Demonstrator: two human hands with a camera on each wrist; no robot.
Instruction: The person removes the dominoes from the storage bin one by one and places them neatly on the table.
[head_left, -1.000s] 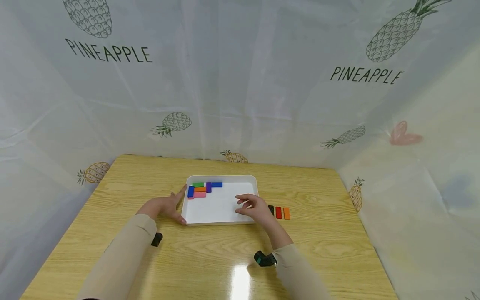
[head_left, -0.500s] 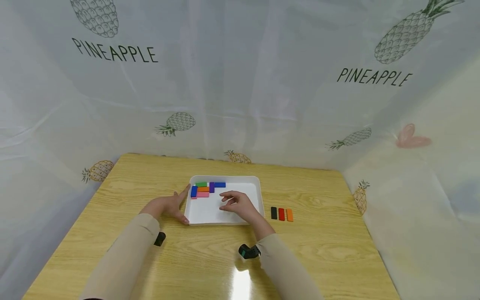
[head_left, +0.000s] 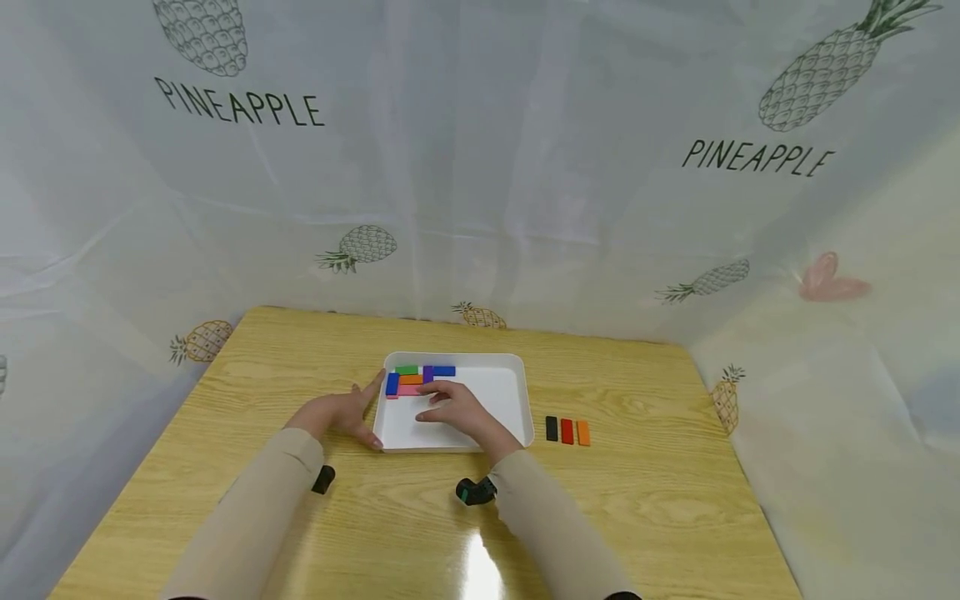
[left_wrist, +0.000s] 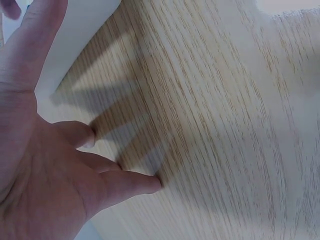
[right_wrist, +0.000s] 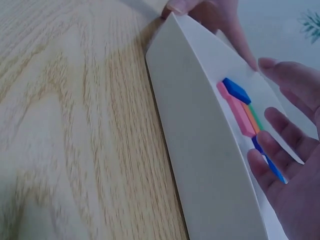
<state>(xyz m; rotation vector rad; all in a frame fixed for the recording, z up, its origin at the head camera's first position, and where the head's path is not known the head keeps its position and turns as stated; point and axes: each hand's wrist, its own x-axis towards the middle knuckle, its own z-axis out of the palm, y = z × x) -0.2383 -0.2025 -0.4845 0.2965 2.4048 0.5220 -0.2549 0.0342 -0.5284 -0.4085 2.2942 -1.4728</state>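
Observation:
A shallow white tray [head_left: 491, 404] lies on the table. Flat coloured blocks fill its back-left part: a blue block [head_left: 392, 384] by the left wall, a green block [head_left: 407, 370], an orange block [head_left: 411, 379], a pink block [head_left: 407, 390], a purple block [head_left: 428, 372] and another blue block [head_left: 444, 371]. My left hand [head_left: 347, 412] rests at the tray's left side, thumb at the front corner and index finger along the edge. My right hand [head_left: 454, 408] hovers over the tray, loosely bent fingertips close to the pink and purple blocks. Nothing shows between its fingers in the right wrist view.
On the table right of the tray stand a black block [head_left: 551, 428], a red block [head_left: 567, 431] and an orange block [head_left: 583, 432] in a row. A pineapple-print curtain [head_left: 480, 167] hangs behind the wooden table [head_left: 637, 483]. Black wrist cameras show beneath both sleeves.
My right hand has moved left across the tray, from its right side to the blocks. The left hand stays at the tray's left edge. The head view has shifted slightly.

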